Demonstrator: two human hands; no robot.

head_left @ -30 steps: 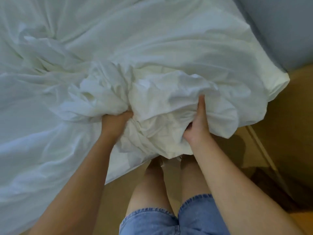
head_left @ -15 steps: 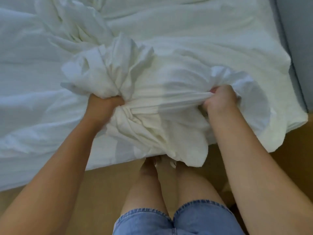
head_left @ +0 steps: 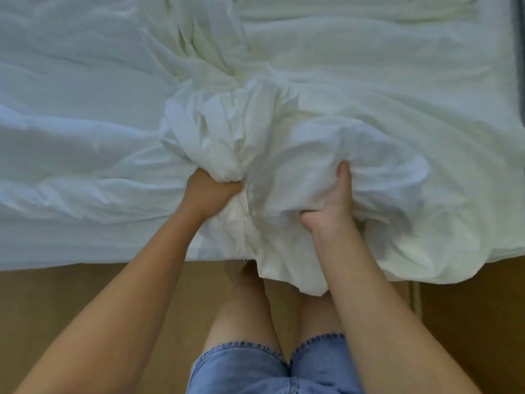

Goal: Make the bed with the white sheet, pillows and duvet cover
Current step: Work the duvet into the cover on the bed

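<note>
A bunched mass of white cloth (head_left: 255,129), sheet or duvet cover I cannot tell, lies crumpled on the white bed (head_left: 71,137) near its front edge. My left hand (head_left: 208,194) grips a gathered wad of that cloth, fingers curled into it. My right hand (head_left: 331,200) grips the cloth a little to the right, its fingers buried under a fold, thumb out to the left. A flap of the cloth hangs over the bed's edge between my arms, down to my knees. No pillows are in view.
Wooden floor (head_left: 85,302) runs along the bed's front edge, where I stand in denim shorts (head_left: 270,368). A dark strip (head_left: 518,52) borders the bed at the far right. A thin pale strip (head_left: 416,297) lies on the floor at the right.
My right hand has turned from a fist on a taut fold to a grip from under the cloth. The taut fold has gone slack. The bunch lies lower and nearer the bed's edge.
</note>
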